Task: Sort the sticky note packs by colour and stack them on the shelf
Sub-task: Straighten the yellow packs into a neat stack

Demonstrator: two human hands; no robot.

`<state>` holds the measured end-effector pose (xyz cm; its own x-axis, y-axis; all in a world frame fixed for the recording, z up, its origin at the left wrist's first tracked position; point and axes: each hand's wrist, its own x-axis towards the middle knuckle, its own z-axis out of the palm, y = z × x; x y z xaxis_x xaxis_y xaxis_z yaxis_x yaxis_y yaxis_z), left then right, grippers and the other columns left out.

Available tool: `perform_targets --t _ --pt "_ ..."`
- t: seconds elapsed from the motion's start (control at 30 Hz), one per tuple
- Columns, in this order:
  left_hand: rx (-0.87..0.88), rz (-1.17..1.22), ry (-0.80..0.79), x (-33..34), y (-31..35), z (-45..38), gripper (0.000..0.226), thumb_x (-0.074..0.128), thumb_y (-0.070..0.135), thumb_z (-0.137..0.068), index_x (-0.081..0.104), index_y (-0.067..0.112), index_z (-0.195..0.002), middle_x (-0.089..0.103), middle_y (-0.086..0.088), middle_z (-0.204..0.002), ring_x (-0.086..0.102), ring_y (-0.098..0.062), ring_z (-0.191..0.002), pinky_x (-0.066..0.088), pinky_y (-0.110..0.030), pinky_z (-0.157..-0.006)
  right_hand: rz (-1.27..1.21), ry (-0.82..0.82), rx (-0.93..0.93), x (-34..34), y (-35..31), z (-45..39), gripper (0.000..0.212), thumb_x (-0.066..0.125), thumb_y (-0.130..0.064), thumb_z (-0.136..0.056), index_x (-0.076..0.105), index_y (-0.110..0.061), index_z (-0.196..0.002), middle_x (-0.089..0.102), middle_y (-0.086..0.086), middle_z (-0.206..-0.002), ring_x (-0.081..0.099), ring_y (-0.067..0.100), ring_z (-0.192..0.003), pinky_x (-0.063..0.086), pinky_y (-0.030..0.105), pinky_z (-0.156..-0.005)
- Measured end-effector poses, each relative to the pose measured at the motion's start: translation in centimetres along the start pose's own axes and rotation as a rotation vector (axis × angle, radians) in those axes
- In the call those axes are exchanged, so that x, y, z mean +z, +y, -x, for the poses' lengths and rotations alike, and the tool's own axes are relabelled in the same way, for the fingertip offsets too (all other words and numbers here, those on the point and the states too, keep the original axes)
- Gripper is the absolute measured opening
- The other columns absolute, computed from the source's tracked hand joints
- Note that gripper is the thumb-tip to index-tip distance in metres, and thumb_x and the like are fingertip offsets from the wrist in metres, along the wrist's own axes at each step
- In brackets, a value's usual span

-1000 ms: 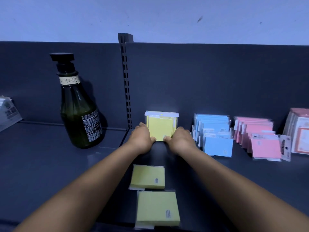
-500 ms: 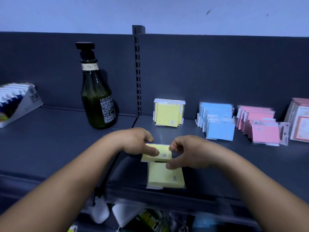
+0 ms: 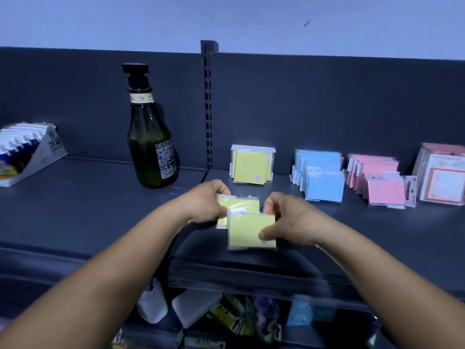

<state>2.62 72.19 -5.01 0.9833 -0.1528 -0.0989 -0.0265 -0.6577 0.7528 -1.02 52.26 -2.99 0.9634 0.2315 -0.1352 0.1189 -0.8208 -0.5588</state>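
Observation:
My left hand [image 3: 205, 202] grips one yellow sticky note pack [image 3: 239, 205] by its left edge, above the dark shelf [image 3: 88, 210]. My right hand [image 3: 286, 220] pinches a second yellow pack [image 3: 247, 229], lifted and overlapping the first. Behind them a row of yellow packs [image 3: 251, 165] stands upright against the back panel. To its right stand a row of blue packs [image 3: 322, 178] and a row of pink packs [image 3: 377, 181].
A dark green pump bottle [image 3: 151, 137] stands left of the slotted upright [image 3: 208, 104]. A white display box [image 3: 27, 152] sits at far left. Larger pink-bordered packs [image 3: 442, 175] lean at far right. Assorted goods lie on the lower shelf [image 3: 239, 321].
My hands drew back from the standing yellow row to the two flat yellow packs near the front edge. Each now holds one, lifted off the shelf.

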Motion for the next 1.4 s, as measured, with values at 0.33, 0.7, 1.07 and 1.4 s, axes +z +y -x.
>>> perform_targets --t 0.33,0.7,1.07,1.4 --pt "0.103 0.275 -0.026 1.0 0.3 -0.1 0.032 0.064 -0.003 -0.085 0.054 0.007 -0.114 0.066 0.002 -0.081 0.061 -0.006 -0.067 0.049 -0.019 -0.07 -0.146 0.177 0.057 1.3 1.4 -3.1 0.034 0.077 -0.025 -0.077 0.063 -0.004 -0.099 0.065 0.002 -0.086 0.055 0.017 -0.073 0.045 0.03 -0.068" --pt "0.079 -0.105 0.21 2.5 0.5 -3.7 0.013 0.064 0.017 -0.087 0.053 0.018 -0.08 0.051 0.009 -0.07 0.049 -0.012 -0.07 0.036 -0.019 -0.057 -0.079 0.287 0.046 1.2 1.8 -6.8 0.036 0.074 -0.021 -0.08 0.064 -0.015 -0.113 0.069 0.001 -0.102 0.062 0.019 -0.094 0.047 0.027 -0.079" --pt "-0.023 -0.164 0.318 2.5 1.4 -8.5 0.019 0.06 0.023 -0.091 0.052 0.008 -0.1 0.058 -0.004 -0.092 0.053 -0.021 -0.084 0.04 -0.03 -0.071 -0.204 0.368 0.167 0.4 1.9 -12.2 0.032 0.075 -0.02 -0.079 0.051 -0.011 -0.098 0.064 0.005 -0.097 0.059 0.022 -0.09 0.038 0.027 -0.068" --pt "-0.021 -0.318 0.298 3.0 1.2 -10.1 0.037 0.058 0.024 -0.093 0.051 0.008 -0.125 0.054 -0.011 -0.125 0.053 -0.025 -0.111 0.043 -0.03 -0.087 -0.152 0.386 0.199 0.7 2.4 -13.6 0.036 0.069 -0.023 -0.085 0.051 -0.007 -0.112 0.056 0.012 -0.118 0.056 0.027 -0.095 0.036 0.028 -0.072"
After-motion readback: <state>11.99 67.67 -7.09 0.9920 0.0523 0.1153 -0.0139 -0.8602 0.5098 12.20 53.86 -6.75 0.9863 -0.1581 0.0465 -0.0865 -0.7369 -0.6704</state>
